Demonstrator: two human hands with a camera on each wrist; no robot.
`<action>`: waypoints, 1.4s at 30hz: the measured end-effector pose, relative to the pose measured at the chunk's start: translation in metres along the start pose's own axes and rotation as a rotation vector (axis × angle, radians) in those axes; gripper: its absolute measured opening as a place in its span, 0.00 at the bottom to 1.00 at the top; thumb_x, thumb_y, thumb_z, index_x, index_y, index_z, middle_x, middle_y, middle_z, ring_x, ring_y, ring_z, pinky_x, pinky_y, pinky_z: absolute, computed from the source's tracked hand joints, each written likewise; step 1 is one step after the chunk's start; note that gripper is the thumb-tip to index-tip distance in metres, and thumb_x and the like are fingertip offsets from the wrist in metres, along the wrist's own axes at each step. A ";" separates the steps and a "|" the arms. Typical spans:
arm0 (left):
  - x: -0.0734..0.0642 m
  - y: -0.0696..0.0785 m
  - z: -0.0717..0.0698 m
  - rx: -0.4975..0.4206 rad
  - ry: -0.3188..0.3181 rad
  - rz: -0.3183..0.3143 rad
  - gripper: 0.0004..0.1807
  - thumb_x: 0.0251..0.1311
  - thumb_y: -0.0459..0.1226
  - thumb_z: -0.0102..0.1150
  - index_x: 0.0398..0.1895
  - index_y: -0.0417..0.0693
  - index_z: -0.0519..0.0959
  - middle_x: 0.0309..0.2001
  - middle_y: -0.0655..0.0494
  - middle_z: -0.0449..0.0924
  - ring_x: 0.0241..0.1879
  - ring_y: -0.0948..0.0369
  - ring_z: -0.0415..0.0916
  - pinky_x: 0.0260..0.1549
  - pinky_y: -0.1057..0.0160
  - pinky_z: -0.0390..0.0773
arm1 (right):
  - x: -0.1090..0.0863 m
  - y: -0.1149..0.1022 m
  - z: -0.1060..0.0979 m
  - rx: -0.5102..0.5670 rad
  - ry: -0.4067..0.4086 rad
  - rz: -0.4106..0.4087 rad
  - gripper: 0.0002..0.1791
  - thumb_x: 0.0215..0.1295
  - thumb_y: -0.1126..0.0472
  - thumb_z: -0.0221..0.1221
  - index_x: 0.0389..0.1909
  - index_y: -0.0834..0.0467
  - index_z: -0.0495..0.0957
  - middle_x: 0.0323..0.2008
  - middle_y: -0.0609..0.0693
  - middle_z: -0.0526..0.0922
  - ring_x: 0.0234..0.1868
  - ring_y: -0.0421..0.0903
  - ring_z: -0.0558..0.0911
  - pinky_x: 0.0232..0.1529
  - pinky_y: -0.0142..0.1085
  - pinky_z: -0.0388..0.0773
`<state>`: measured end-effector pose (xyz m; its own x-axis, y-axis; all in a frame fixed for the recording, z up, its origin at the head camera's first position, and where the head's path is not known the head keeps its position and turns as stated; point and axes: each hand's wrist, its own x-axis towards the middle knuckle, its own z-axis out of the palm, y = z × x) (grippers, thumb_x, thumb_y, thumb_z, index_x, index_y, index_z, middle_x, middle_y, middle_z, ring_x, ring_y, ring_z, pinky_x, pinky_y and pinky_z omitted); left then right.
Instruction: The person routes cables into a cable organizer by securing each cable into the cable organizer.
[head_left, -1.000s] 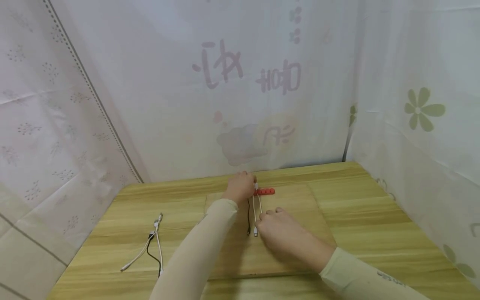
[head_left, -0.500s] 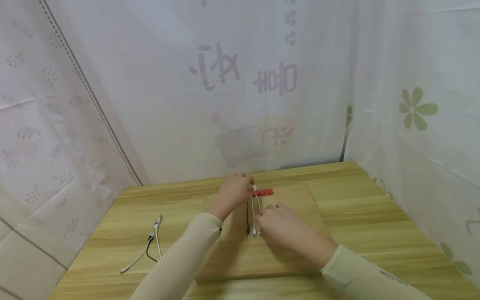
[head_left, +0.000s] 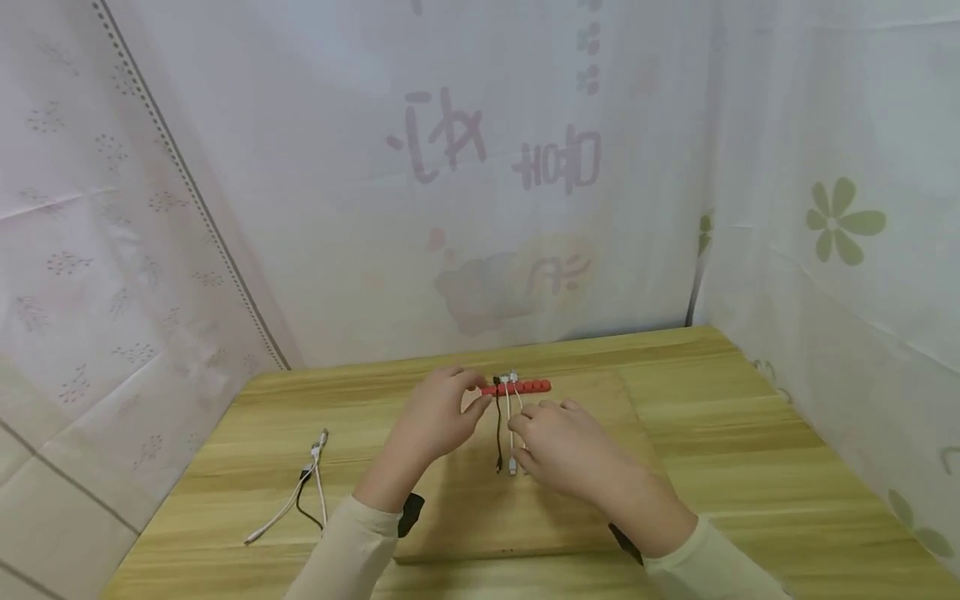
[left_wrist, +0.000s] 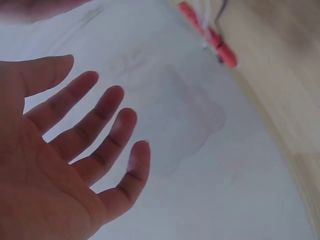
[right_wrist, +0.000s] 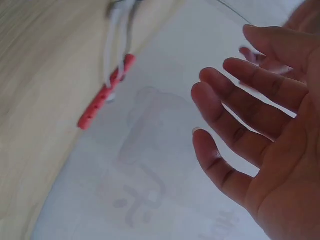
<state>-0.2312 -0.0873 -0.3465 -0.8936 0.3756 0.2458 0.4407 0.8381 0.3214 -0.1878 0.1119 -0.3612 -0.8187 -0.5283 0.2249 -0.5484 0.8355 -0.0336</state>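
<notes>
A red cable holder strip point(head_left: 536, 387) lies near the far side of a wooden board. One black cable point(head_left: 498, 433) and two white cables point(head_left: 510, 421) run through its left part, their larger plugs just beyond it. My left hand point(head_left: 435, 417) is at the strip's left end, thumb and fingers spread apart; the left wrist view shows the palm point(left_wrist: 60, 165) bare. Beside the cables' near ends is my right hand point(head_left: 566, 446), its fingers partly covering the right white cable. In the right wrist view its fingers point(right_wrist: 220, 120) are loosely extended and hold nothing.
Several loose white and black cables point(head_left: 285, 508) lie together on the table at left. The wooden board point(head_left: 480, 525) sits on the wood-grain table point(head_left: 202, 500). A patterned cloth point(head_left: 345, 250) hangs behind and at both sides.
My left hand has left the plugs beyond the strip and drawn back left, fingers spreading, so the black and white plugs show. My right hand's fingers have loosened near the white cable.
</notes>
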 end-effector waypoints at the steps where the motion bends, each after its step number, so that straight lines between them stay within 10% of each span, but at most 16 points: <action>1: -0.005 -0.001 -0.004 -0.024 0.015 -0.011 0.13 0.76 0.45 0.62 0.55 0.51 0.86 0.57 0.50 0.86 0.59 0.48 0.81 0.54 0.45 0.83 | 0.000 -0.002 -0.002 0.019 -0.002 0.011 0.15 0.70 0.50 0.70 0.49 0.56 0.87 0.45 0.49 0.89 0.48 0.51 0.89 0.50 0.52 0.83; 9: -0.036 -0.019 -0.033 -0.106 0.116 -0.096 0.16 0.76 0.47 0.63 0.58 0.50 0.85 0.57 0.50 0.86 0.62 0.47 0.81 0.58 0.43 0.82 | 0.000 -0.027 -0.015 0.188 -0.020 0.065 0.18 0.72 0.49 0.69 0.55 0.54 0.86 0.53 0.48 0.89 0.57 0.50 0.87 0.62 0.56 0.79; 26: -0.072 -0.102 -0.090 -0.141 0.129 -0.308 0.19 0.79 0.49 0.56 0.63 0.50 0.81 0.58 0.46 0.86 0.55 0.47 0.83 0.44 0.51 0.82 | 0.022 -0.102 -0.006 0.164 -0.083 -0.080 0.17 0.71 0.44 0.68 0.56 0.45 0.86 0.52 0.39 0.88 0.57 0.42 0.85 0.55 0.45 0.79; 35: -0.076 -0.152 -0.077 -0.070 -0.116 -0.433 0.27 0.79 0.51 0.54 0.69 0.42 0.76 0.60 0.36 0.83 0.52 0.45 0.84 0.42 0.49 0.84 | 0.033 -0.142 0.010 0.074 -0.143 -0.199 0.17 0.72 0.40 0.65 0.56 0.41 0.85 0.53 0.36 0.87 0.56 0.38 0.84 0.56 0.42 0.80; 42: -0.079 -0.202 -0.047 -0.021 -0.188 -0.492 0.18 0.76 0.40 0.56 0.59 0.35 0.82 0.54 0.32 0.85 0.38 0.51 0.81 0.39 0.51 0.80 | 0.041 -0.169 0.058 0.018 -0.181 -0.378 0.12 0.75 0.40 0.63 0.53 0.37 0.85 0.52 0.35 0.84 0.51 0.35 0.81 0.50 0.36 0.78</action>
<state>-0.2458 -0.3053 -0.3879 -0.9943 0.0055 -0.1065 -0.0351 0.9259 0.3761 -0.1380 -0.0595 -0.4024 -0.5752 -0.8165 0.0501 -0.8175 0.5760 0.0015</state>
